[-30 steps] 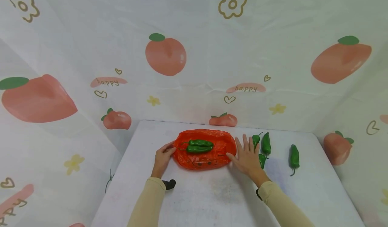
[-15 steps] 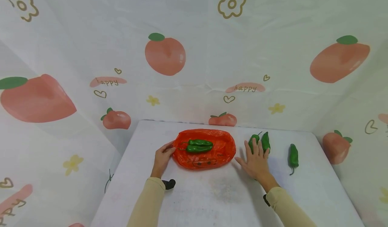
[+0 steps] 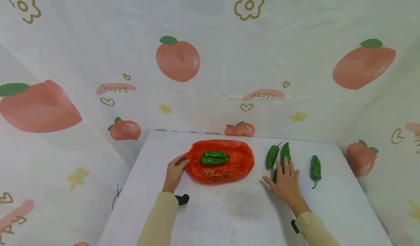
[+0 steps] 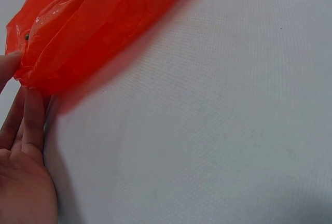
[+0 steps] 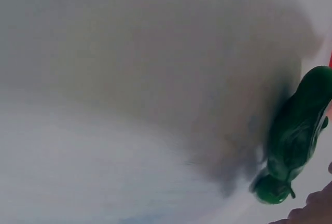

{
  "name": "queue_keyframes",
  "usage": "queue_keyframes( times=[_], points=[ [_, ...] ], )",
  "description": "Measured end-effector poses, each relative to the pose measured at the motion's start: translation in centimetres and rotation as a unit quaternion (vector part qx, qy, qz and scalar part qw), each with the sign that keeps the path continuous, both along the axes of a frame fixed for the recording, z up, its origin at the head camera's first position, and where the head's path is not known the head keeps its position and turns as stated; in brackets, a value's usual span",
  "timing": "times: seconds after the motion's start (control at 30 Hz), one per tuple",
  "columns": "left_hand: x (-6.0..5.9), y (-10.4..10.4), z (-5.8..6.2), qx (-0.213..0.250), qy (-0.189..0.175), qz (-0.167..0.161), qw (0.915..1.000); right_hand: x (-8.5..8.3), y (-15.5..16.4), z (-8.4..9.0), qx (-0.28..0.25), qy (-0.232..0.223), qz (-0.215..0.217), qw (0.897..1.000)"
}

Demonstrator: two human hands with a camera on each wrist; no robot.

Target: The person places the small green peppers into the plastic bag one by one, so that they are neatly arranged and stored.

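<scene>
Green pepper (image 3: 272, 156) long axis front-back | right hand (image 3: 286, 181) flat, fingers straight | left hand (image 3: 175, 170) pinching orange bag (image 3: 220, 161)

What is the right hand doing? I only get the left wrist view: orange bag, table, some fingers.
Observer: The right hand lies flat on the table, fingers straight, partly covering one green pepper.
Operator: Any more peppers outside?
Observer: Three: two beyond the fingertips, one apart, further right.
Operator: And that green bit in the orange bag?
Observer: Two peppers side by side.
</scene>
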State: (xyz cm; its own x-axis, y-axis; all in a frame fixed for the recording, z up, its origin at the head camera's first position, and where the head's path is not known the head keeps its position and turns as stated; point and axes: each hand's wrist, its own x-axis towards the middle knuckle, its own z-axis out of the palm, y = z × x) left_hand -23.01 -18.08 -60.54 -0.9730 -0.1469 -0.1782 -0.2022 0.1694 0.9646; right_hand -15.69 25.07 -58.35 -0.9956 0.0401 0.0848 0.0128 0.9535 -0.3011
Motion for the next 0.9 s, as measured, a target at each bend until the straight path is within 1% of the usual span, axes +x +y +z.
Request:
queue_keyframes(
  times=[0.13,0.27,0.5,0.77,0.9],
  points=[
    [0.0,0.1,0.0,-0.004,-0.003,0.002,1.0000,0.6,0.6,-0.4,-0.006,-0.006,-0.016,1.000],
    [-0.1,0.0,0.1,-0.006,-0.006,-0.001,1.0000,0.8,1.0,-0.5,-0.018,-0.010,-0.032,0.999],
    [-0.2,0.0,0.0,-0.005,-0.009,0.000,0.9999,0.8,1.3,-0.6,-0.063,-0.025,-0.057,0.996],
    [-0.4,0.0,0.0,-0.005,-0.010,0.000,0.9999,0.6,1.0,-1.3,-0.103,-0.031,-0.061,0.992],
    [-0.4,-0.1,-0.1,-0.004,-0.016,0.000,0.9999,0.5,0.8,-1.3,-0.119,-0.051,-0.069,0.989]
  ],
)
